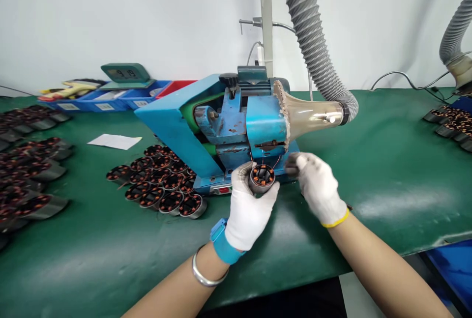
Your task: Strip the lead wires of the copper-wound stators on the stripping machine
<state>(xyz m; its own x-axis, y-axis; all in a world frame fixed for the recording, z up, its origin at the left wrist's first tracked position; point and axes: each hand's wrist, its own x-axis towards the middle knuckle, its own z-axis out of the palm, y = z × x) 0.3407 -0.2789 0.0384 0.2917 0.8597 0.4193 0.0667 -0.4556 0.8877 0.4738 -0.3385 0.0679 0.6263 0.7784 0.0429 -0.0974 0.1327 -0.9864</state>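
My left hand (254, 205), in a white glove, is closed around a motor stator (262, 176), a grey ring with dark slots and orange copper windings. Thin copper wire ends rise from the stator toward the front of a blue belt-driven machine (263, 119). To the right of the stator is my gloved right hand (317, 183), apart from it, with fingers curled together. Its fingertips are blurred by motion, and anything between them is too smeared to make out. Left of the machine, several similar stators (171, 202) stand grouped on the green table (147, 254).
A clear funnel (313, 116) joins the machine to a grey ribbed hose (309, 28). More stators (40, 207) fill the far left. Blue bins (106, 104), a digital clock (125, 73) and white paper (115, 141) lie behind. Another hose (455, 33) hangs at right above more wound parts (455, 124).
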